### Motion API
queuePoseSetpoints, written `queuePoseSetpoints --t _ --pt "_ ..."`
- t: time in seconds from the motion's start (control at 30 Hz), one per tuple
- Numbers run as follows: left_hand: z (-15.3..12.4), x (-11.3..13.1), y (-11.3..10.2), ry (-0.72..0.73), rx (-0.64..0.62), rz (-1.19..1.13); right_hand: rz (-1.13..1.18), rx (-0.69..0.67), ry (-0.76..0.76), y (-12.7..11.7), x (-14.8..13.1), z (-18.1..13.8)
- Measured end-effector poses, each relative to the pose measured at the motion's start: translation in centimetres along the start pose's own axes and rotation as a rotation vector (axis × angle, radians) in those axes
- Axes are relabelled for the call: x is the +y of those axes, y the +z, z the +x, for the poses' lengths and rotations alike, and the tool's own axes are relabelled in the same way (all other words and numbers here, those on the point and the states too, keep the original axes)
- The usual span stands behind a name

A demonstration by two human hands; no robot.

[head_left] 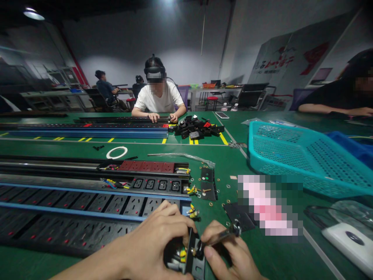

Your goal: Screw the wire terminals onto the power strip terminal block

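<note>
The left hand (159,237) curls closed around a dark end plate (190,251) at the near edge of the tabletop (215,151), with yellow-tipped wires (182,254) showing inside its grip. The right hand (233,252) pinches a slim metal tool (223,235) against the plate's outer side.

To the left, long metal channels serve as housings. One holds a row of maroon sockets (147,166); the next holds four black sockets (157,184), with coloured wires (115,183) lying to the left of them. Nearer, blue-edged strips carry black sockets (106,203) with small red dots.

At the right stands a teal basket (305,171), open at the top, its mesh floor and walls in view. A blue bin (355,149) sits just behind it, its contents hidden. Below the basket, a clear plastic bag (354,214) lies against a white device (348,243); I cannot tell what the bag contains.
</note>
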State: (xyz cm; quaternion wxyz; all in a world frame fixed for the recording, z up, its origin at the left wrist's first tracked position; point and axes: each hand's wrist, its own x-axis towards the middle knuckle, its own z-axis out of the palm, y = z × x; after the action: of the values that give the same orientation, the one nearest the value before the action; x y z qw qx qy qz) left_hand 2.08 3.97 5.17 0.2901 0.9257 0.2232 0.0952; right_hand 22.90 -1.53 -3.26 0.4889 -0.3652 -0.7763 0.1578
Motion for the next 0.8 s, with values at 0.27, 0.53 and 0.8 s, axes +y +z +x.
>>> queuePoseSetpoints --t 0.27,0.53,0.8 --pt "-0.1 0.0 0.3 0.004 0.009 0.017 -0.14 -0.053 -0.275 0.3 -0.7 0.7" --pt "-0.1 -0.2 0.3 0.006 -0.002 -0.026 -0.277 -0.062 -0.335 0.6 -1.2 0.6" --pt "0.0 -0.2 0.3 0.017 0.02 -0.01 -0.027 -0.053 0.018 0.2 -0.4 0.3"
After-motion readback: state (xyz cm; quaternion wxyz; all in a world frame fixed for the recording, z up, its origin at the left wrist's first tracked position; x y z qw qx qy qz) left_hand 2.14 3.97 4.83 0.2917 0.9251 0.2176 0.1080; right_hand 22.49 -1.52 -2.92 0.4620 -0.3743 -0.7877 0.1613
